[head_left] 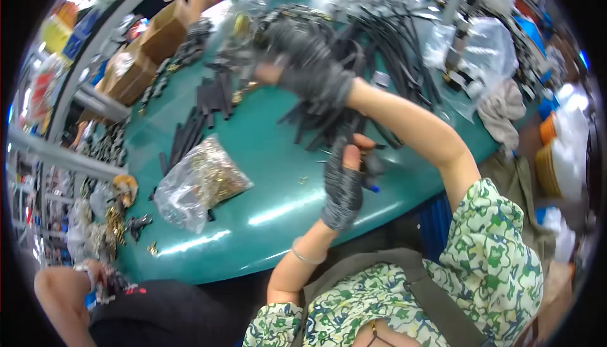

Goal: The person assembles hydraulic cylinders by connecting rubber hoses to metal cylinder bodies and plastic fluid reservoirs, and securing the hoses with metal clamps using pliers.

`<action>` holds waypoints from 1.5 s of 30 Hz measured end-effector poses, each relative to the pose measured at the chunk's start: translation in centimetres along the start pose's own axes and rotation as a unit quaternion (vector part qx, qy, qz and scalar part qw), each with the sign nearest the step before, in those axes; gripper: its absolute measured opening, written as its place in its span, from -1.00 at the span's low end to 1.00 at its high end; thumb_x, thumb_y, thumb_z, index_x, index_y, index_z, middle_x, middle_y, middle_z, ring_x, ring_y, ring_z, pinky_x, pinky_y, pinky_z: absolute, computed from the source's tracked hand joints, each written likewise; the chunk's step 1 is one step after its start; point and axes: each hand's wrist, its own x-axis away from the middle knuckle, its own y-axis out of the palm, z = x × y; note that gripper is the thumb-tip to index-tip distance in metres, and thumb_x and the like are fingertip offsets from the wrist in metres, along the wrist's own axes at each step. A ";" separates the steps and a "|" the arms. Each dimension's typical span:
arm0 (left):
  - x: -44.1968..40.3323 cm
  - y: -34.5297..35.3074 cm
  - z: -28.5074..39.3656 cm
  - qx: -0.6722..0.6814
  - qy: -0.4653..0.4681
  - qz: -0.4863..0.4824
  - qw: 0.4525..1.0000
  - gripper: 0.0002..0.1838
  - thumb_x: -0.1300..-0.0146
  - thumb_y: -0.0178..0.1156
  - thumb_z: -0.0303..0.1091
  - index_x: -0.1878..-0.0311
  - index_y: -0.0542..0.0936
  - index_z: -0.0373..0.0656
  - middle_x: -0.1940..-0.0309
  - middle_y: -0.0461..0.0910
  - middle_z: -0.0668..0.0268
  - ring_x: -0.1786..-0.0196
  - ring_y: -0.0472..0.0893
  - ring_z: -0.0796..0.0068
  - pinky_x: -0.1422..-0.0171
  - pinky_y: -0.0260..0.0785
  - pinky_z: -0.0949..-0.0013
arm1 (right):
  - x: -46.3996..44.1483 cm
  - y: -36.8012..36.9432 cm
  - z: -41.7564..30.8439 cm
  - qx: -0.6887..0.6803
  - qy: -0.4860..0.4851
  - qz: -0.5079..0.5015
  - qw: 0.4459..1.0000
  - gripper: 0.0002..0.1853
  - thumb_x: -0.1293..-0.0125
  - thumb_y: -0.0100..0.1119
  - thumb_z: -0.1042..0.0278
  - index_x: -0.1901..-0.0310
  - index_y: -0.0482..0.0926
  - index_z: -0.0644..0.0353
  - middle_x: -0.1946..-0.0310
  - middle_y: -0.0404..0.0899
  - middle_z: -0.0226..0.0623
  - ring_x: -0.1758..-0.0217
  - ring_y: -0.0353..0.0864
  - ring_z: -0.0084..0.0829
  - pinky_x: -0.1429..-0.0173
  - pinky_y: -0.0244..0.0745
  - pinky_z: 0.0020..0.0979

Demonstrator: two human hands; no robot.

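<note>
My left hand (343, 186), in a grey fingerless glove, is near the table's front edge. Its thumb and fingers are closed round something dark that I cannot make out; a small blue tip (375, 189) shows beside it. My right hand (310, 66), gloved alike, reaches across above the table, smeared by motion, so its fingers and anything in them do not show clearly. Beneath and beside it lie black strips (310, 119) in a loose heap. Further back is a larger bundle of long black strips (395, 43).
On the green table (278, 189) lies a clear bag of small gold-coloured parts (218, 173). Short black pieces (215, 97) lie behind it. Cardboard boxes (148, 50) stand back left, a clear plastic bag (487, 50) back right. Another person's arm (60, 290) is at lower left.
</note>
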 end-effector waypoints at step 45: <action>-8.2 11.6 -14.4 -0.354 -0.040 -0.297 0.886 -0.73 -0.44 -0.09 -0.20 -0.01 0.52 -0.07 0.66 0.17 0.54 0.58 0.19 0.73 0.49 0.12 0.57 | 29.0 -26.9 4.8 -0.096 0.376 0.372 0.843 -0.78 -0.09 0.30 0.36 0.29 0.52 0.27 0.48 0.55 -0.37 0.47 0.52 -0.58 0.41 0.46 -0.49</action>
